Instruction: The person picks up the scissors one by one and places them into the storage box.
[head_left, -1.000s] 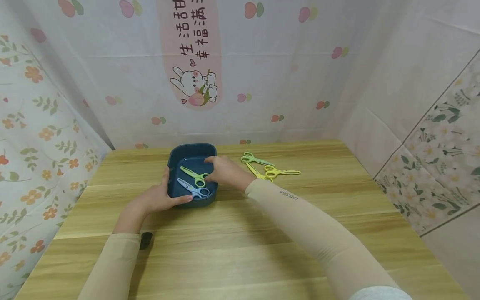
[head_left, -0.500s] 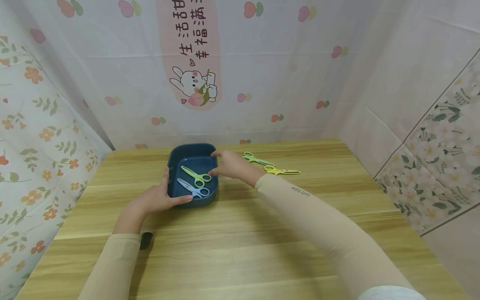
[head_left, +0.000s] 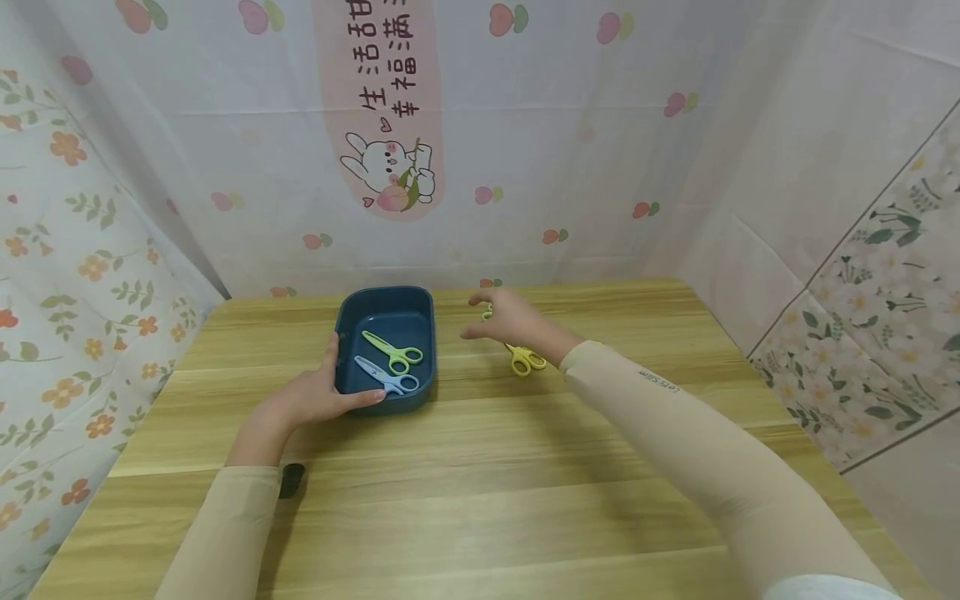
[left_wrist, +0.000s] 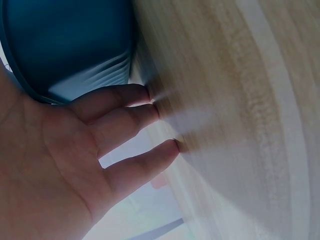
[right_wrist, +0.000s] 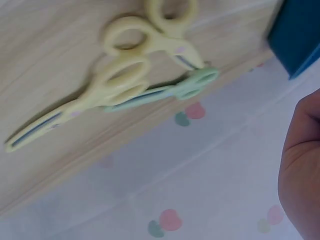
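Observation:
My left hand [head_left: 311, 396] rests against the near left corner of a dark blue box [head_left: 433, 337], its thumb along the front rim. Three straight fingers reach down to the tabletop beside the box in the left wrist view. Inside the box lie yellow-green scissors [head_left: 396, 355] and light blue scissors [head_left: 387, 379]. My right hand [head_left: 513, 321] hovers right of the box with thumb and forefinger apart, nothing between them. It partly hides scissors on the table: one yellow pair [right_wrist: 157, 42], another yellow pair [right_wrist: 75, 107] and a light green pair [right_wrist: 172, 91], which overlap in the right wrist view.
The wooden table [head_left: 480, 483] ends at a patterned curtain [head_left: 570, 167] close behind the box and scissors. A floral curtain [head_left: 75, 250] hangs on the left, a patterned panel [head_left: 885, 333] on the right. A small black item [head_left: 291, 481] shows beside the left wrist.
My right hand has let go of the yellow-green scissors in the box, then moved right, out over the scissors on the table. The left hand and box have stayed put.

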